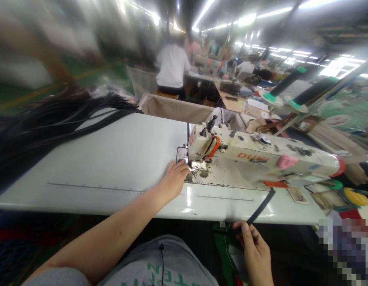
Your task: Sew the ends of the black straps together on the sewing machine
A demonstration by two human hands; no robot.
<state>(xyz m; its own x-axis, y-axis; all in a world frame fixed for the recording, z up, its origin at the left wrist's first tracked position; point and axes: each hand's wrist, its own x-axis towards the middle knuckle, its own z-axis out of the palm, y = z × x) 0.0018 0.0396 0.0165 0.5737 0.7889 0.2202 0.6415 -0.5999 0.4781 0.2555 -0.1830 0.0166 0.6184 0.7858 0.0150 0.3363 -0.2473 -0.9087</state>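
Observation:
The white sewing machine (pixel 240 155) stands on the right half of the pale table. My left hand (pixel 176 178) lies flat beside its needle area, fingers stretched toward the presser foot. Whether anything is under those fingertips is hidden. Below the front edge of the table, my right hand (pixel 255 248) pinches a dark narrow strip (pixel 260 206) between thumb and fingers. The strip slants up over the edge onto the tabletop, its far end near the machine bed. Another dark strip (pixel 188 131) shows behind the machine head.
Many long black strips (pixel 103 115) are heaped along the table's left side. A beige fabric-lined bin (pixel 172 108) stands behind the table. Two dark thread cones (pixel 287 85) rise at the back right. A person in white (pixel 173 65) is farther back.

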